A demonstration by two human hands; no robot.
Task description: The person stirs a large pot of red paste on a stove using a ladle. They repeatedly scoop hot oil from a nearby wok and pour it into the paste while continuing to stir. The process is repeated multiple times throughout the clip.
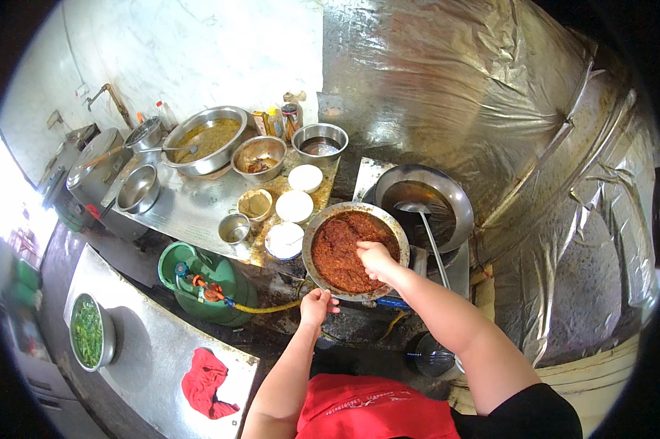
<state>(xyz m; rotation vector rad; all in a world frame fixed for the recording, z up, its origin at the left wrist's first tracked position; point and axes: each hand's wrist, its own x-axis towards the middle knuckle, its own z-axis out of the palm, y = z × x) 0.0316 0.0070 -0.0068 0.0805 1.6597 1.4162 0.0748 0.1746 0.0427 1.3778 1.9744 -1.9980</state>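
Observation:
A wide metal bowl [308, 258] holds a thick red-brown chili paste [335, 247]. Its near-left rim is pinched by my left hand [317, 308], thumb on top. Over the paste, right of its middle, is my right hand [378, 262] with fingers bent down toward it; whether they hold anything is hidden. Behind and to the right sits a wok [461, 208] with dark oily liquid inside. A long-handled metal ladle [434, 247] lies in the wok, its handle reaching toward me past my right forearm.
White bowls [294, 206] and metal basins [162, 159] stand on the metal counter [181, 206]. Below it is a green gas cylinder [214, 274] with a yellow hose [269, 308]. On the front-left table [159, 378] are a basin of greens [88, 332] and a red cloth [206, 381].

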